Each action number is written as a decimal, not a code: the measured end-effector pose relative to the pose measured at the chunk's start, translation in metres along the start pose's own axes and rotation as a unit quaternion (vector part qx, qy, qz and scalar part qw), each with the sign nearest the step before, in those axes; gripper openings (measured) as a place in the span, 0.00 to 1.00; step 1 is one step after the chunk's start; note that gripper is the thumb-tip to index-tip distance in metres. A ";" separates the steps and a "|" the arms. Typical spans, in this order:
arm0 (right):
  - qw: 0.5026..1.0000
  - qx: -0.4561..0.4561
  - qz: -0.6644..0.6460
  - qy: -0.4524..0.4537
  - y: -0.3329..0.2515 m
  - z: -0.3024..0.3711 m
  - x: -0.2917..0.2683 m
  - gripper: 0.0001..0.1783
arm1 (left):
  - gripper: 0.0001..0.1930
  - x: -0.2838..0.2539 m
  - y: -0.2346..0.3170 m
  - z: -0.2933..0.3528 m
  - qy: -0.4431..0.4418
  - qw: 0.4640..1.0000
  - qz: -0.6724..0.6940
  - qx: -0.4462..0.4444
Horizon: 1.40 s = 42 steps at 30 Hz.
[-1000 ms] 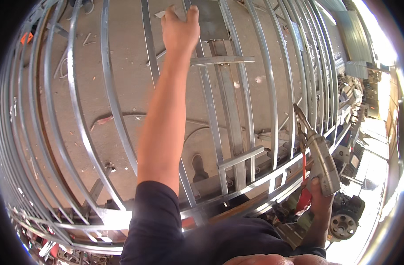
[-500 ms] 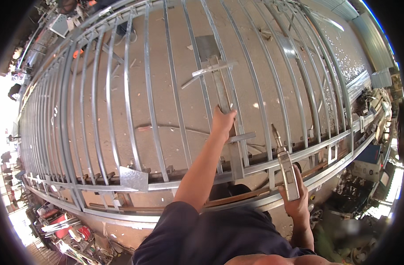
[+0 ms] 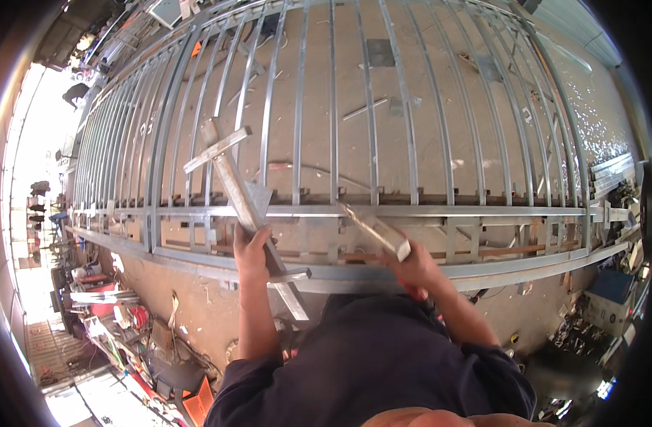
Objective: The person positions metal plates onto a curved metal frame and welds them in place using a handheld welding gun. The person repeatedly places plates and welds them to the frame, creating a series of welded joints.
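**Left hand (image 3: pixel 252 255) on bar (image 3: pixel 238 193), right hand (image 3: pixel 413 269) on tool (image 3: pixel 380 236)**

The left fingers are closed around the bar, which slants across the near rail (image 3: pixel 468 211) of the metal frame, a crosspiece (image 3: pixel 217 149) near each end. The right hand is wrapped around the tool's near end; its tip points forward-left, over the rail. Whether bar or tool touches the frame, I cannot tell.

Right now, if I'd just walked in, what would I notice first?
Probably the huge silver metal frame, its many bars stretching across the upper view. Next, left of centre, the left hand grips a long metal bar with two crosspieces, slanting over the frame's near edge. Right of centre, the right hand holds a pointed metal tool, tip aimed toward the bars.
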State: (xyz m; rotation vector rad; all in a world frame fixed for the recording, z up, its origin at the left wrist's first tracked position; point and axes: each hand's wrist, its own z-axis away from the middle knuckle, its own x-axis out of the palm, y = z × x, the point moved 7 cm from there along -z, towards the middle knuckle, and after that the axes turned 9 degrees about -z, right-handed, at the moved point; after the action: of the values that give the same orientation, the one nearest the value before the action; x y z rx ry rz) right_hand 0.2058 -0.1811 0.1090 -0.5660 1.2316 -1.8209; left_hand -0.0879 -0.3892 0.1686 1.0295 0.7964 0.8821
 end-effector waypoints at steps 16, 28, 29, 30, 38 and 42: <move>0.945 0.160 -0.283 0.033 -0.006 -0.188 0.131 0.25 | 0.22 -0.213 -0.033 -0.073 -0.063 0.996 -0.039 -0.043; 0.922 0.157 -0.354 0.027 0.018 -0.210 0.132 0.24 | 0.27 -0.230 -0.032 -0.123 -0.089 0.989 -0.047 -0.104; 0.918 0.169 -0.357 0.023 0.023 -0.211 0.129 0.24 | 0.26 -0.226 -0.029 -0.124 -0.090 0.989 -0.050 -0.109; 0.915 0.182 -0.360 0.017 0.027 -0.213 0.126 0.24 | 0.26 -0.221 -0.023 -0.125 -0.089 0.988 -0.054 -0.114; 0.958 0.181 -0.191 0.114 0.070 -0.222 0.094 0.29 | 0.24 -0.214 -0.024 -0.134 -0.071 0.985 -0.094 -0.124; 0.977 0.146 0.017 0.153 0.047 -0.208 0.098 0.29 | 0.22 -0.211 -0.019 -0.143 -0.058 0.986 -0.094 -0.122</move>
State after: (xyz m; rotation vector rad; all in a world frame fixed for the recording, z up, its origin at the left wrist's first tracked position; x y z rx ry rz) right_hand 0.0168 -0.1617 -0.0280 -0.1020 1.1304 -2.0660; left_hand -0.2992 -0.5299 0.1350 0.7693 0.6589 0.7300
